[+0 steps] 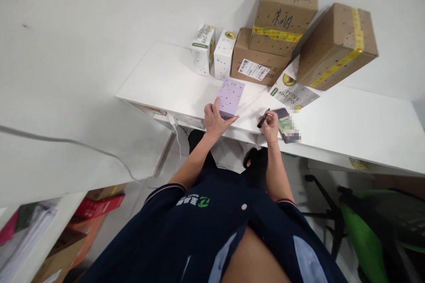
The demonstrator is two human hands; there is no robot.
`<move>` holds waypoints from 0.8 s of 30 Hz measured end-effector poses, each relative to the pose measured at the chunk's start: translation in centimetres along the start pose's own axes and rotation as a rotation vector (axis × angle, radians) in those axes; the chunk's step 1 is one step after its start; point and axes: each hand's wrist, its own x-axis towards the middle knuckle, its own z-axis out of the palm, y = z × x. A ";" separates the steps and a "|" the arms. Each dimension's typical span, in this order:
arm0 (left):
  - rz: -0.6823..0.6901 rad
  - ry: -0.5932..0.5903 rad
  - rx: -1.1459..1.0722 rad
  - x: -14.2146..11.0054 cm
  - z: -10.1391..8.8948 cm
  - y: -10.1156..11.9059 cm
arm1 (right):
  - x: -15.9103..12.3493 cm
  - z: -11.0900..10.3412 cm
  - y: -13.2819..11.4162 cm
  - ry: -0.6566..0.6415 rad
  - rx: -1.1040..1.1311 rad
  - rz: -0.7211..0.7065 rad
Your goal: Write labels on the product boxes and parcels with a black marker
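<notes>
Clearly, the purple box (231,96) lies near the desk's (358,119) front edge, its long axis running front to back, far end leaning slightly right. The left hand (215,119) cups its near end; whether it grips, I cannot tell. The right hand (271,127) pinches a black pen (262,121), beside a phone (284,124). White boxes (224,55) and brown boxes (282,20) crowd the back edge, blocking the way behind.

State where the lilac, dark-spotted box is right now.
The lilac, dark-spotted box is near the middle of the head view, touched by the left hand, left of the slim black pen in the right hand.
</notes>
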 end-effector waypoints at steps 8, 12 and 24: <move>0.019 0.003 -0.010 0.3 0.5 -0.2 | -0.5 0.8 -0.9 0.288 0.091 -0.001; 0.013 0.017 -0.051 0.7 1.0 0.0 | -0.5 0.7 -1.3 0.337 0.044 0.055; 0.071 -0.009 -0.032 0.8 0.9 -0.5 | -0.7 2.8 -2.5 0.244 0.484 0.242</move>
